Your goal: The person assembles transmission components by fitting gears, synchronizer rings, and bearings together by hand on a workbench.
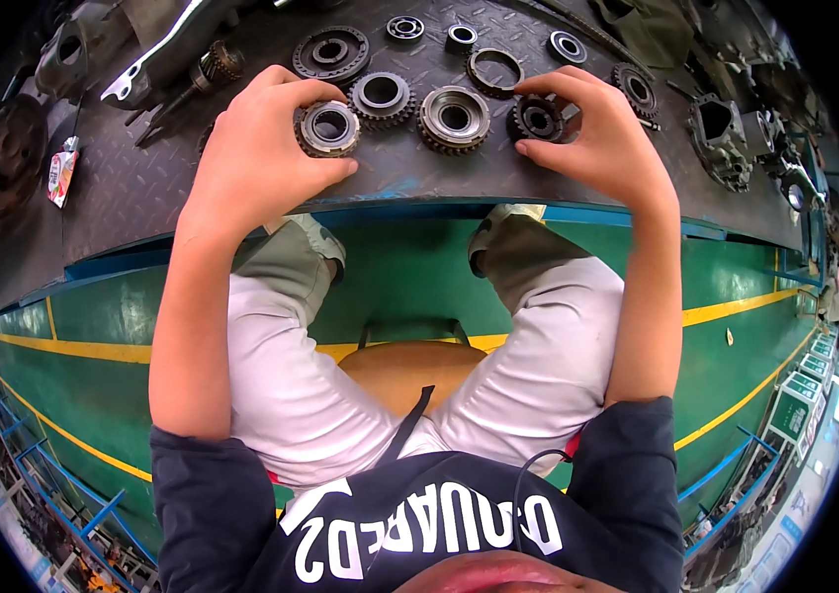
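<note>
My left hand curls around a toothed gear ring lying near the table's front edge, fingers behind it and thumb in front. My right hand grips a smaller dark gear between thumb and fingers. Two gears lie between my hands: a dark toothed one beside the left hand's ring, and a wider one with a shiny stepped hub. Just beyond the right fingertips is a thin synchronizer ring. Behind the left fingers sits a large geared hub.
Two bearings and a short sleeve lie farther back on the metal table. A gear shaft and a housing stand at left. Another gear and a cast housing are at right.
</note>
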The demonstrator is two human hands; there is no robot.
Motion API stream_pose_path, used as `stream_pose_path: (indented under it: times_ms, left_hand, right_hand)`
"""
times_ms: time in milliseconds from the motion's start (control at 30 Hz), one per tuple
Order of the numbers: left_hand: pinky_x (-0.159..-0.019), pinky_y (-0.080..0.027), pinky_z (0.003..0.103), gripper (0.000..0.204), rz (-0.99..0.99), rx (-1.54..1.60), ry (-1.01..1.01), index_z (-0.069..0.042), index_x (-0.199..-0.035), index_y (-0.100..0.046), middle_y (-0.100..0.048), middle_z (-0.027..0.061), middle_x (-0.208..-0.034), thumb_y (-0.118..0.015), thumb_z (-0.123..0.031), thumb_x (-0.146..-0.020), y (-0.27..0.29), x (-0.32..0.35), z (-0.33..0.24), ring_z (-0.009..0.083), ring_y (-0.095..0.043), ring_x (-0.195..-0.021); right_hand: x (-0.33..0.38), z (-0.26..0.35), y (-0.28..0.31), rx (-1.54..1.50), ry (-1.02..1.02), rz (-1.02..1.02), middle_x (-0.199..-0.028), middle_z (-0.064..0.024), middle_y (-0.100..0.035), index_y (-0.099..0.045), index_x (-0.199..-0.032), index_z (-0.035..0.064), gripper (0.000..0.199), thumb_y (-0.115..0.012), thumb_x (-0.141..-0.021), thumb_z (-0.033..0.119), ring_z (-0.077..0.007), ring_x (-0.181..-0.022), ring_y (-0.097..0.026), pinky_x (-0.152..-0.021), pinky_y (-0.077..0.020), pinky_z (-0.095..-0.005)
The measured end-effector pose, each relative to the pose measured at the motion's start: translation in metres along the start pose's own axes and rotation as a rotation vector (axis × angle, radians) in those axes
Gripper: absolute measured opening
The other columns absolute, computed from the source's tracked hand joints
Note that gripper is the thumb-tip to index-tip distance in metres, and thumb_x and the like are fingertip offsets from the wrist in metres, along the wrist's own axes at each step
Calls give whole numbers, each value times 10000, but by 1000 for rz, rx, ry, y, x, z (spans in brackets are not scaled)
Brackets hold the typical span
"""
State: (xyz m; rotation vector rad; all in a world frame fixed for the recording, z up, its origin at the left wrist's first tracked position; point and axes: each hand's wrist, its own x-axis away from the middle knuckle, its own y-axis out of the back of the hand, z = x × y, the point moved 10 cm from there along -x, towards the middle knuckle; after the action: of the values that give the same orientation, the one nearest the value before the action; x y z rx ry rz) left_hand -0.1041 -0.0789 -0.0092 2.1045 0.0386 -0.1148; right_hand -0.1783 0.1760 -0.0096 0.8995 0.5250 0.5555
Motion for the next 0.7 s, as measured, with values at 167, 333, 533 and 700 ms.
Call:
stream_pose_path:
  times_ms: [167, 333, 533, 700]
  left_hand:
    - [-695, -502, 299, 525, -49, 57, -91, -35, -1158, -761, -625, 47, -1040, -901, -106, -658, 2, 3, -3, 142, -543, -709]
    - [-682, -492, 291, 511, -50, 122, -129, -34, -1148, -760, -615, 41, -1020, -897, -92, -659, -3, 2, -14, 130, -525, -682]
    - [-771, -537, 313, 500, -76, 57, -175, -23, -1143, -754, -629, 73, -1038, -885, -74, -663, -1, 5, -17, 197, -636, -798]
    - [-844, -553, 340, 505, -31, 67, -141, -6, -1143, -752, -648, 96, -1063, -882, -77, -661, -4, 5, -17, 252, -686, -918]
  right_hand:
    - [-5, -1, 5, -210, -16, -135, -1122, -120, -751, -736, -1237, 13, 504, -893, -790, 182, -217, -979, -718, -830, -590, -333]
    - [-9, -10, 5, -592, -75, -176, -1198, -102, -717, -677, -1375, -10, 516, -848, -906, 121, -158, -1108, -675, -928, -585, -312]
    - [-11, -24, -1, -708, -140, -139, -1204, -90, -720, -654, -1408, -18, 491, -777, -965, 155, -142, -1106, -669, -947, -563, -302]
    - [-6, -42, -11, -1020, -220, -57, -1188, -77, -726, -647, -1420, -20, 474, -735, -982, 136, -131, -1095, -666, -939, -538, -280]
